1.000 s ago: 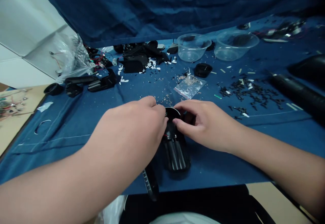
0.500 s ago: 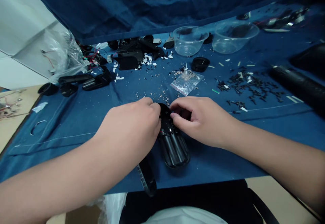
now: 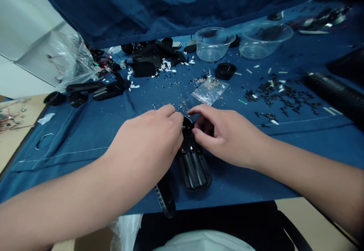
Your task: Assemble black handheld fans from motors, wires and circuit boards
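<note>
A black plastic housing [image 3: 195, 171] with ribbed, rounded channels lies on the blue cloth, its far end between my hands. My left hand [image 3: 153, 133] is closed over the upper left of the housing; its fingertips are mostly hidden, and a small green bit shows beside them. On the other side, my right hand [image 3: 224, 133] has its thumb by the housing's right edge and its index finger stretched away from the thumb. A narrow black plastic part [image 3: 165, 200] lies partly under my left wrist. Tiny screws [image 3: 186, 107] are scattered just beyond my fingers.
Behind is a small plastic bag [image 3: 209, 91] with tiny screws, near a black ring-shaped part [image 3: 225, 71]. Two clear bowls [image 3: 214, 48] stand at the back. Black screws [image 3: 284, 95] and a dark cylindrical tool [image 3: 332, 91] lie right; black casings [image 3: 145, 67] lie back left.
My right index finger has lifted and straightened away from the thumb. My left hand has shifted slightly right and up over the housing, where a small green bit now shows.
</note>
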`<state>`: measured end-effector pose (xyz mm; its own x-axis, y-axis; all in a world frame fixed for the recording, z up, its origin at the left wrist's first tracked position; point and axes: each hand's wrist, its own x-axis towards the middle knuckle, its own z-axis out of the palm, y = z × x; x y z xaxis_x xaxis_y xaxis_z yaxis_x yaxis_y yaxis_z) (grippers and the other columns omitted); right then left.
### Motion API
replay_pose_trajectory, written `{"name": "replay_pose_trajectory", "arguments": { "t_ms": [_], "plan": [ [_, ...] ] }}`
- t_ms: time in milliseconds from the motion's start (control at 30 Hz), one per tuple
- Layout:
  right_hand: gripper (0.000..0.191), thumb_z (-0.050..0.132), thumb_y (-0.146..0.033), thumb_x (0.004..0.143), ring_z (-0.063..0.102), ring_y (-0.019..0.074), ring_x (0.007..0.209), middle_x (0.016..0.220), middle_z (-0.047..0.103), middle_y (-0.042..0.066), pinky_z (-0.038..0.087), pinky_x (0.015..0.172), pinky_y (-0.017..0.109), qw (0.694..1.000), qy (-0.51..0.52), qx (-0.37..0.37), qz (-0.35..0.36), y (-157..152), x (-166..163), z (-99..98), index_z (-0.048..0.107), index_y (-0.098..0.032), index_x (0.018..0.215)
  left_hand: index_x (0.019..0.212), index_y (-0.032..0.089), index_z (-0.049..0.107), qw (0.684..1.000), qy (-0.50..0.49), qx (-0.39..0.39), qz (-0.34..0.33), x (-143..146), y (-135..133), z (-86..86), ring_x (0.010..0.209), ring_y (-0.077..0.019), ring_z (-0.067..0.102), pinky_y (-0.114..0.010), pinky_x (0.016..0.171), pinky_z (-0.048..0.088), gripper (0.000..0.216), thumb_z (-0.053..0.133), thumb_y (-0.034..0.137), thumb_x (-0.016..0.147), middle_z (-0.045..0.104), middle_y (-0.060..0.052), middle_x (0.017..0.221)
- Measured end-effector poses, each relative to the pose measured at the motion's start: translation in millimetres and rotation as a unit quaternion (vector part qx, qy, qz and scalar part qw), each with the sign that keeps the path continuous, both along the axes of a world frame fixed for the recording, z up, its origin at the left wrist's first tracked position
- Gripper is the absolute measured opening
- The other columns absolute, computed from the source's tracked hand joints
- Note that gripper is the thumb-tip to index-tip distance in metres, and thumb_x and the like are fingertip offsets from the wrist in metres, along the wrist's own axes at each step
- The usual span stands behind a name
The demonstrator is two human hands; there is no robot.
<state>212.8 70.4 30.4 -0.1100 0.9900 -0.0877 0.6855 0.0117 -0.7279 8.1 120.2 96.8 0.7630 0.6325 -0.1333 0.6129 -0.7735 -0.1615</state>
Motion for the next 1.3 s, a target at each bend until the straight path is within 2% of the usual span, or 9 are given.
{"name": "replay_pose_trajectory", "arguments": {
  "t_ms": [100, 200, 400, 533, 633, 833, 933, 1067, 1300],
  "plan": [
    [0.058, 0.069, -0.037, 0.099, 0.072, 0.0182, 0.084, 0.106, 0.081, 0.001, 0.04, 0.066, 0.029, 1.0, 0.008, -0.007, 0.003, -3.3, -0.8, 2.4, 0.065, -0.027, 0.155, 0.105, 0.02, 0.073, 0.999, 0.001, -0.033, 0.008, -0.6, 0.4, 1.9, 0.084, -0.0206, 0.067, -0.033, 0.069, 0.038, 0.025, 0.05, 0.016, 0.114, 0.067, -0.003, 0.102],
    [0.056, 0.069, -0.034, 0.101, 0.071, 0.0165, 0.081, 0.1, 0.08, -0.001, 0.042, 0.068, 0.029, 1.0, 0.021, -0.012, 0.014, -5.1, -1.8, 4.2, 0.065, -0.029, 0.157, 0.103, 0.02, 0.072, 0.999, 0.002, -0.043, 0.006, -0.5, -0.2, 2.3, 0.085, -0.0197, 0.066, -0.032, 0.069, 0.037, 0.025, 0.05, 0.015, 0.115, 0.068, -0.002, 0.102],
    [0.038, 0.065, -0.033, 0.104, 0.069, 0.0146, 0.078, 0.09, 0.079, -0.003, 0.043, 0.07, 0.028, 1.0, 0.012, 0.013, 0.003, -4.8, -5.5, -2.3, 0.078, -0.027, 0.139, 0.101, 0.023, 0.067, 0.998, -0.008, -0.059, 0.025, -3.1, 5.2, -4.4, 0.078, -0.0205, 0.064, -0.033, 0.065, 0.033, 0.023, 0.049, 0.018, 0.115, 0.069, -0.001, 0.095],
    [0.031, 0.064, -0.029, 0.104, 0.065, 0.0122, 0.069, 0.081, 0.076, -0.007, 0.039, 0.064, 0.028, 1.0, 0.006, 0.025, -0.016, -5.5, -9.0, -7.8, 0.079, -0.028, 0.131, 0.108, 0.027, 0.068, 0.991, -0.071, -0.107, 0.037, -8.0, 15.6, -11.8, 0.083, -0.0234, 0.069, -0.035, 0.067, 0.037, 0.011, 0.057, 0.026, 0.11, 0.074, 0.0, 0.099],
    [0.026, 0.063, -0.028, 0.104, 0.066, 0.0128, 0.072, 0.082, 0.077, -0.006, 0.039, 0.066, 0.028, 0.999, -0.01, 0.03, -0.022, -6.2, -10.4, -8.4, 0.079, -0.026, 0.125, 0.115, 0.028, 0.071, 0.983, -0.122, -0.13, 0.035, -8.9, 23.3, -12.6, 0.085, -0.0223, 0.069, -0.035, 0.074, 0.043, 0.014, 0.06, 0.027, 0.106, 0.077, 0.0, 0.104],
    [0.037, 0.064, -0.025, 0.103, 0.067, 0.0135, 0.072, 0.085, 0.077, -0.005, 0.041, 0.068, 0.029, 0.998, -0.025, 0.038, -0.051, -8.5, -14.6, -7.3, 0.076, -0.024, 0.138, 0.115, 0.03, 0.08, 0.963, -0.163, -0.21, 0.043, -8.6, 30.2, -1.2, 0.085, -0.0196, 0.068, -0.034, 0.083, 0.05, 0.023, 0.063, 0.029, 0.099, 0.073, 0.0, 0.094],
    [0.049, 0.064, -0.022, 0.101, 0.067, 0.0139, 0.069, 0.081, 0.075, -0.006, 0.041, 0.067, 0.029, 0.996, -0.012, 0.035, -0.075, -9.2, -17.5, -9.1, 0.07, -0.025, 0.149, 0.119, 0.031, 0.081, 0.963, -0.172, -0.202, 0.032, -10.5, 26.1, -1.2, 0.091, -0.0203, 0.071, -0.035, 0.081, 0.05, 0.027, 0.061, 0.034, 0.101, 0.076, -0.001, 0.104],
    [0.059, 0.064, -0.019, 0.101, 0.068, 0.0141, 0.067, 0.076, 0.073, -0.008, 0.043, 0.069, 0.029, 0.996, 0.019, 0.039, -0.08, -8.9, -19.4, -9.3, 0.06, -0.024, 0.16, 0.117, 0.028, 0.08, 0.974, -0.174, -0.145, 0.004, -12.0, 18.1, -10.7, 0.095, -0.0227, 0.072, -0.038, 0.081, 0.048, 0.026, 0.058, 0.033, 0.105, 0.076, -0.002, 0.11],
    [0.051, 0.067, -0.021, 0.101, 0.075, 0.0125, 0.07, 0.081, 0.076, -0.01, 0.051, 0.07, 0.028, 0.989, 0.121, -0.022, -0.081, -9.0, -17.7, -3.8, 0.06, -0.028, 0.151, 0.115, 0.029, 0.078, 0.976, -0.167, -0.14, 0.016, -11.1, 20.1, -19.1, 0.095, -0.0216, 0.07, -0.038, 0.081, 0.046, 0.014, 0.066, 0.029, 0.107, 0.072, 0.001, 0.104]
  ]
}}
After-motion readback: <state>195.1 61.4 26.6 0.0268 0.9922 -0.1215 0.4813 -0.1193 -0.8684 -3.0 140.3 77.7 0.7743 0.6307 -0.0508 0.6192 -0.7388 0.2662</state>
